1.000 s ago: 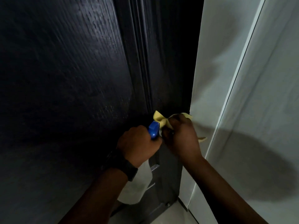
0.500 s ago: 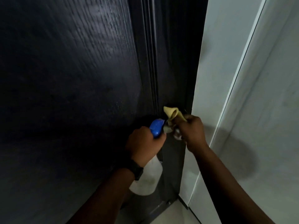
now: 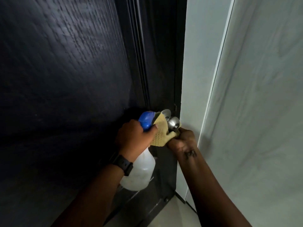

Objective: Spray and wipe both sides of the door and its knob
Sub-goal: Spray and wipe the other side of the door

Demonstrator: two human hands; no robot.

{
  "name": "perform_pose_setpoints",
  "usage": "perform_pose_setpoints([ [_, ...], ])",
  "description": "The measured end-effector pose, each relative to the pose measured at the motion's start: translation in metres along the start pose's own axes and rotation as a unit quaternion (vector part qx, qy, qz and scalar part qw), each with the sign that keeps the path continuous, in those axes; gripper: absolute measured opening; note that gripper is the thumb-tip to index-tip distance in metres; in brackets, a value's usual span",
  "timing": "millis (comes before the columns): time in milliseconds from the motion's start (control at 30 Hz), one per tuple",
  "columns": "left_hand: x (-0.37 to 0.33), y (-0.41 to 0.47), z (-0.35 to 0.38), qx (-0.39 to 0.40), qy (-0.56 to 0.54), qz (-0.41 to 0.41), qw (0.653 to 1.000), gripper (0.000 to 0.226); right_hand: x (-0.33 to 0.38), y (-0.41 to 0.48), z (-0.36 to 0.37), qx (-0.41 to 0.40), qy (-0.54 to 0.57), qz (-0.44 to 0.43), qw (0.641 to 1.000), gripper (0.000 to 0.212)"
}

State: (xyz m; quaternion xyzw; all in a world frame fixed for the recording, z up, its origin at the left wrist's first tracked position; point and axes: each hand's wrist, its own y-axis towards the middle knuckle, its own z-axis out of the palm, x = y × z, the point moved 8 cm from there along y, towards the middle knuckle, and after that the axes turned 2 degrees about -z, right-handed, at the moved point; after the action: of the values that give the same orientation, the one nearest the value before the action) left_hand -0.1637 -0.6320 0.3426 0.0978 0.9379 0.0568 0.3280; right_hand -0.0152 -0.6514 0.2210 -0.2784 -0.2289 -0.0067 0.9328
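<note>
While our left hand (image 3: 136,138) grips the spray bottle (image 3: 139,171), our right hand (image 3: 182,138) clamps the yellow cloth (image 3: 159,133) beneath the knob (image 3: 173,122).

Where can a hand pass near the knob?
Free: dark door panel above the left hand. Crowded: round silver knob, with yellow cloth, blue-capped spray bottle and right hand, tight against the white wall.
</note>
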Motion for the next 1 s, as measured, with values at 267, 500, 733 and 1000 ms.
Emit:
perform_pose_setpoints([
  [267, 0.003, 0.001, -0.006, 0.002, -0.019, 0.017, 1.000, 0.052, 0.007, -0.029, -0.013, -0.042, 0.029, -0.141, 0.989, 0.021],
  [500, 0.000, 0.001, -0.006, 0.020, -0.035, 0.018, 0.999, 0.049, 0.045, -0.037, 0.005, -0.061, -0.130, -0.240, 0.960, 0.017],
  [733, 0.004, -0.002, -0.009, 0.021, -0.055, 0.021, 0.998, 0.049, 0.084, 0.007, 0.054, -0.062, -0.498, -0.298, 0.812, 0.029],
  [1000, -0.003, 0.001, -0.009, 0.018, -0.049, 0.027, 0.998, 0.051, 0.065, -0.018, 0.093, -0.026, -0.749, -0.495, 0.440, 0.033],
])
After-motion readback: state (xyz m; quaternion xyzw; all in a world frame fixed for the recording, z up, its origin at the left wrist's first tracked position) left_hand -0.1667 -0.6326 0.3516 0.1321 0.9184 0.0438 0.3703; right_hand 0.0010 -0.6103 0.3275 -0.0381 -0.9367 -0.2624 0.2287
